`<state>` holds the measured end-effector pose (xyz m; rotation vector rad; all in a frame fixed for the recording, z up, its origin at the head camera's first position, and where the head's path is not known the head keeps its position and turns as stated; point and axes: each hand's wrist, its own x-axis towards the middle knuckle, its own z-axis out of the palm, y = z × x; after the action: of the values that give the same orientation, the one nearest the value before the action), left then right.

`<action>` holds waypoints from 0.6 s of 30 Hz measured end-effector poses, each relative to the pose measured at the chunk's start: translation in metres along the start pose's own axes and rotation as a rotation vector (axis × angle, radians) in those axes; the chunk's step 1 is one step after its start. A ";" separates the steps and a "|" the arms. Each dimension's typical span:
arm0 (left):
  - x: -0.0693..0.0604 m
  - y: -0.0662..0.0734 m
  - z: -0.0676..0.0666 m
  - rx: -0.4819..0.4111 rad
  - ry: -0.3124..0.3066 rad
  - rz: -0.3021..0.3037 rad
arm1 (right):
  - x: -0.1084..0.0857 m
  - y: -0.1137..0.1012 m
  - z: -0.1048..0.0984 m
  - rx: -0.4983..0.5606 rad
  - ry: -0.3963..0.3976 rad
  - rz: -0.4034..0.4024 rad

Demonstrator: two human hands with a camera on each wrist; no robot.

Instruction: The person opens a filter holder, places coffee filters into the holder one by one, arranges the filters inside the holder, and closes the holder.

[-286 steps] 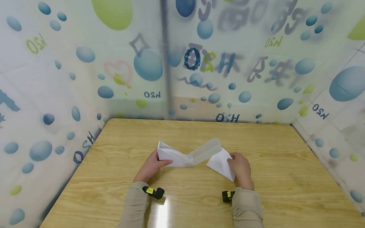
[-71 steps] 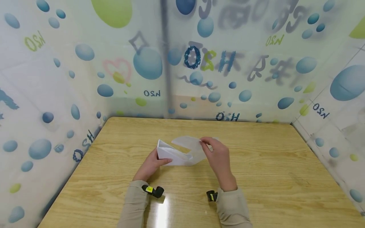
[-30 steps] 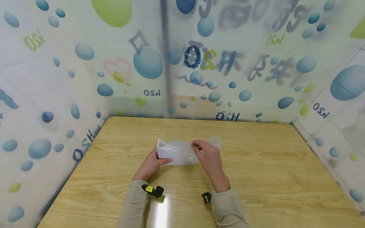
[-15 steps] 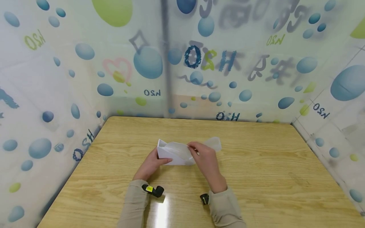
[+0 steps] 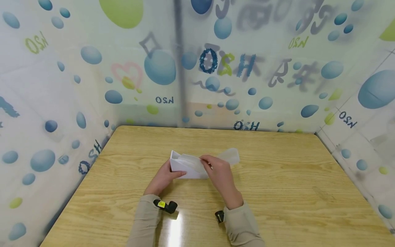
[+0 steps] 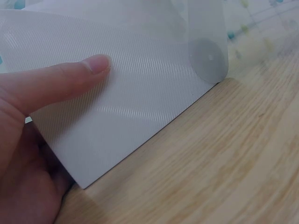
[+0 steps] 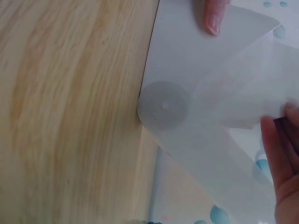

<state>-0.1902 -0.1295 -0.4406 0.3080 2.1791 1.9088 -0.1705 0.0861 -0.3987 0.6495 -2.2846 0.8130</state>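
Note:
A slim white plastic case, open along its top, stands on the table at centre. Its long side shows fine ribs in the left wrist view. A translucent lid swings out rightward from a round pivot at the case's lower corner. My left hand grips the case's left end, with the thumb along the near side. With thumb and fingertips, my right hand pinches a thin whitish sheet that lies partly inside the case. The sheet's lower part is hidden by the case wall.
The wooden table extends around both hands. Behind it stands a patterned wall covering, which also closes off both sides. A black wrist camera sits on the left cuff, another camera on the right.
The right hand earlier held a white triangular piece at the right. Since then it has brought the pinched sheet leftward and down into the case. The left hand has stayed put.

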 end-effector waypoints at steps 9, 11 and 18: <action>-0.001 0.001 0.000 -0.003 -0.004 -0.003 | -0.002 -0.002 0.004 0.004 -0.036 0.008; -0.001 0.001 0.000 -0.004 -0.003 -0.008 | -0.002 -0.002 0.004 0.002 -0.044 0.017; -0.001 0.001 0.000 -0.015 -0.008 -0.013 | -0.004 -0.002 0.009 0.004 -0.055 0.021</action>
<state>-0.1892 -0.1297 -0.4393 0.2974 2.1550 1.9125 -0.1700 0.0797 -0.4058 0.6583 -2.3433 0.8198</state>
